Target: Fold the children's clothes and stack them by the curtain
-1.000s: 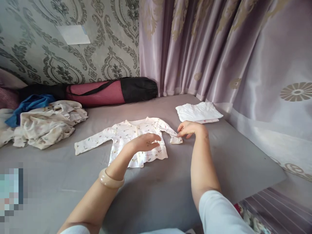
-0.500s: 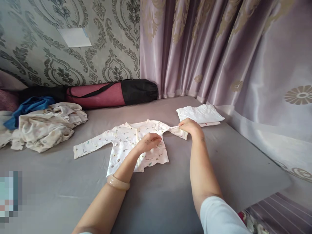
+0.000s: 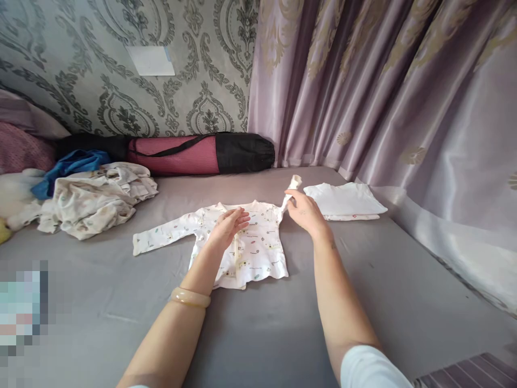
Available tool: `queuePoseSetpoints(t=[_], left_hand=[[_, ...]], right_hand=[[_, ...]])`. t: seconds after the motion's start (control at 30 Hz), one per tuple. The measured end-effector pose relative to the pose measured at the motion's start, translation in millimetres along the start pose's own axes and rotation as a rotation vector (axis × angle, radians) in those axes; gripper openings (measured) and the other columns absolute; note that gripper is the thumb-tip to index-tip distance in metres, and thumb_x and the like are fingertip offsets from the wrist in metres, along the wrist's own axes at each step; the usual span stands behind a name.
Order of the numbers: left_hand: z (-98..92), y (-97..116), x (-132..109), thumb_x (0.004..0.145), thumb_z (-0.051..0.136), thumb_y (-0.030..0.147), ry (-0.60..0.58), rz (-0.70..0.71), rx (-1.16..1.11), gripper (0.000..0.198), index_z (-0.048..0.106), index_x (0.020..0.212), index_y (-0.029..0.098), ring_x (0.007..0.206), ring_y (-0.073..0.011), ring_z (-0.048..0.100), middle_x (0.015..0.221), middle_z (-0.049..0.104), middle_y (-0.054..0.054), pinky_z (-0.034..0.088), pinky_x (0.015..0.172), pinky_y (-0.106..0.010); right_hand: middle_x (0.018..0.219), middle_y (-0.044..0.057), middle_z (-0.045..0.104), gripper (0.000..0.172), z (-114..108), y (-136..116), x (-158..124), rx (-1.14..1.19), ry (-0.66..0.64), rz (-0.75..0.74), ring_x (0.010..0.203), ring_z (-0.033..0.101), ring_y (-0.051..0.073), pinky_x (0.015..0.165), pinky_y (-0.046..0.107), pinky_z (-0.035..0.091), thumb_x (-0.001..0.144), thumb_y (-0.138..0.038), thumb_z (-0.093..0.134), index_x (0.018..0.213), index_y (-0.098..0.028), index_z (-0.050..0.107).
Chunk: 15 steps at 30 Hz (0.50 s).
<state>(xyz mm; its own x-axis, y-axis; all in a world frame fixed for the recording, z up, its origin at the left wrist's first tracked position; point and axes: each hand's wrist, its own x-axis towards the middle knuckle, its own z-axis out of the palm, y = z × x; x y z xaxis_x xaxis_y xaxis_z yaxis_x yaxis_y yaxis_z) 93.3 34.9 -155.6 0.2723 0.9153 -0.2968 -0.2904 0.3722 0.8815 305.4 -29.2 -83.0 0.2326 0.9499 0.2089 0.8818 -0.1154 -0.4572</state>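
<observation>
A small white baby shirt with a scattered print lies front up on the grey bed sheet. Its left-hand sleeve stretches flat out to the side. My right hand pinches the other sleeve, which is raised, its cuff pointing up and away from me. Over the shirt's upper front is my left hand, fingers stretched out and nothing held; whether it touches the cloth I cannot tell. A bangle circles my left wrist.
Folded white clothes are stacked just right of my right hand. On the left lie crumpled clothes, a blue cloth and a plush toy. A pink-and-black rolled bag runs along the wall, beside the curtain.
My right hand has swung the sleeve from lying out to the right to pointing upward. My left hand has moved up and left over the shirt, its fingers straightening. The view has shifted left.
</observation>
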Motion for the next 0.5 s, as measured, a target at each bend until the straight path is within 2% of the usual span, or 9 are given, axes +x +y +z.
queuePoseSetpoints(t=[0.07, 0.13, 0.2, 0.23, 0.3, 0.4, 0.5], left_hand=[[-4.7, 3, 3, 0.082, 0.066, 0.045, 0.018, -0.018, -0.054, 0.036, 0.06, 0.094, 0.012, 0.089, -0.0203, 0.068, 0.101, 0.068, -0.017, 0.053, 0.085, -0.033], [-9.0, 5, 6, 0.084, 0.059, 0.056, 0.013, -0.032, -0.074, 0.044, 0.058, 0.094, 0.014, 0.09, -0.022, 0.068, 0.1, 0.068, -0.017, 0.054, 0.082, -0.033], [-12.8, 4, 9, 0.083, 0.051, 0.065, -0.001, -0.039, -0.057, 0.05, 0.058, 0.093, 0.016, 0.088, -0.0236, 0.068, 0.094, 0.069, -0.014, 0.055, 0.074, -0.033], [-14.6, 3, 11, 0.082, 0.049, 0.068, 0.001, -0.04, -0.039, 0.052, 0.057, 0.093, 0.018, 0.085, -0.024, 0.068, 0.089, 0.068, -0.012, 0.054, 0.069, -0.033], [-17.9, 0, 13, 0.076, 0.055, 0.068, 0.047, -0.034, 0.023, 0.052, 0.057, 0.092, 0.019, 0.078, -0.0233, 0.067, 0.079, 0.066, -0.008, 0.052, 0.061, -0.031], [-22.6, -6, 15, 0.062, 0.074, 0.052, 0.157, 0.002, 0.147, 0.049, 0.056, 0.095, 0.02, 0.068, -0.0189, 0.063, 0.071, 0.062, -0.002, 0.047, 0.056, -0.026], [-26.1, -11, 15, 0.054, 0.078, 0.04, 0.166, 0.066, 0.195, 0.051, 0.057, 0.095, 0.019, 0.064, -0.0163, 0.059, 0.069, 0.06, 0.001, 0.045, 0.056, -0.025]], right_hand=[[0.13, 0.007, 0.063, 0.048, 7, -18, -4, 0.067, -0.07, -0.162, 0.117, 0.059, 0.023, 0.101, 0.034, 0.042, 0.087, -0.013, 0.042, 0.131, -0.021, 0.059], [0.134, 0.003, 0.06, 0.052, 16, -30, -7, 0.146, -0.253, -0.333, 0.122, 0.056, 0.021, 0.103, 0.033, 0.041, 0.081, -0.009, 0.045, 0.127, -0.027, 0.063], [0.138, -0.002, 0.057, 0.053, 24, -34, -6, 0.222, -0.417, -0.425, 0.128, 0.051, 0.02, 0.106, 0.032, 0.039, 0.076, -0.006, 0.045, 0.117, -0.03, 0.069], [0.139, -0.002, 0.055, 0.051, 28, -32, -4, 0.255, -0.437, -0.426, 0.13, 0.05, 0.019, 0.107, 0.032, 0.038, 0.076, -0.006, 0.045, 0.113, -0.03, 0.072], [0.137, -0.001, 0.058, 0.045, 34, -20, 2, 0.295, -0.338, -0.349, 0.127, 0.052, 0.018, 0.106, 0.031, 0.039, 0.079, -0.008, 0.043, 0.106, -0.026, 0.074], [0.12, 0.003, 0.069, 0.039, 41, 6, 13, 0.24, -0.145, -0.154, 0.113, 0.062, 0.018, 0.099, 0.028, 0.044, 0.084, -0.013, 0.042, 0.105, -0.022, 0.074], [0.109, 0.006, 0.073, 0.038, 49, 25, 19, 0.127, -0.1, -0.004, 0.103, 0.066, 0.018, 0.094, 0.028, 0.046, 0.086, -0.013, 0.042, 0.108, -0.019, 0.072]])
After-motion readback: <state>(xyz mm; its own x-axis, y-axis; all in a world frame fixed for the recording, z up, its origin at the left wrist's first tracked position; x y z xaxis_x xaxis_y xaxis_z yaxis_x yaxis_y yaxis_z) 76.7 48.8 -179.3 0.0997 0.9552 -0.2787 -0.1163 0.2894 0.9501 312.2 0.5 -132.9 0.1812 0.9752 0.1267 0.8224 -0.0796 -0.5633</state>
